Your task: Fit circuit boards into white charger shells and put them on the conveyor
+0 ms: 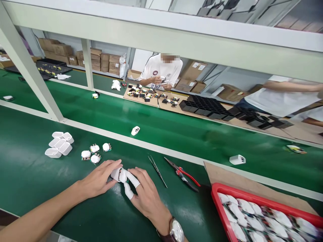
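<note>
My left hand (99, 179) and my right hand (146, 195) meet on the green mat, both closed on a small white charger housing (117, 173) held between their fingertips. White finger cots cover my right thumb and forefinger. A watch sits on my right wrist. Just beyond my left hand lie several white charger inner parts (95, 153) with circuit boards. Further left stands a cluster of empty white shells (59, 144).
Tweezers (157, 170) and red-handled cutters (182, 173) lie right of my hands. A red tray (219, 189) of parts sits at lower right on cardboard. White chargers (237, 159) ride the green belt. Two other people work across the belt near black trays (207, 108).
</note>
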{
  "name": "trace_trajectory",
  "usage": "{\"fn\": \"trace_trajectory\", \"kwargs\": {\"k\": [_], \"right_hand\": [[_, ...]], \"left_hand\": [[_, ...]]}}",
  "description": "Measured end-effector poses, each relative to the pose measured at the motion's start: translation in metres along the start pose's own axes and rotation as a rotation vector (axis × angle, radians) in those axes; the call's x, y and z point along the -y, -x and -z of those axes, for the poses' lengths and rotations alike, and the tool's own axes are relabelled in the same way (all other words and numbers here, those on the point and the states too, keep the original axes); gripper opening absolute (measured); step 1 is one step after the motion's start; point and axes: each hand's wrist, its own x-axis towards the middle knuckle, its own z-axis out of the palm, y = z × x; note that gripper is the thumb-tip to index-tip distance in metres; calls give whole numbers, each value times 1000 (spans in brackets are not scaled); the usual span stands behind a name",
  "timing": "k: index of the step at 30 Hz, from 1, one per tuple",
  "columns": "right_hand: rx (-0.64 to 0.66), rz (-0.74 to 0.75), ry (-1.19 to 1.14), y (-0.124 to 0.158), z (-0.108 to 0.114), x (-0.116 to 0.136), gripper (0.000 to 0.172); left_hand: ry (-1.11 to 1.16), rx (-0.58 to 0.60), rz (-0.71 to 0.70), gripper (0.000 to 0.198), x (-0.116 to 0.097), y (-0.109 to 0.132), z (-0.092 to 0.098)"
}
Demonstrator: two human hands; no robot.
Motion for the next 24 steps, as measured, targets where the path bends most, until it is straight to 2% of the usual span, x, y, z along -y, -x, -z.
{"fn": "trace_trajectory", "kwargs": {"k": [9,14,18,21,24], "right_hand": [[39,-17,-5,4,-4,3,41],[129,-63,-91,1,2,5,46],[193,-83,-150,-5,2,7,40],[159,-106,-194,-6,-2,8,35],[138,-106,-200,-4,-6,9,34]], "left_hand": [[47,50,47,73,1,2,-6],[192,135,146,76,-1,5,-8],[314,208,209,81,-3,5,-9],[317,204,216,74,-5,5,-9],[268,162,133,54,-7,5,-10]]}}
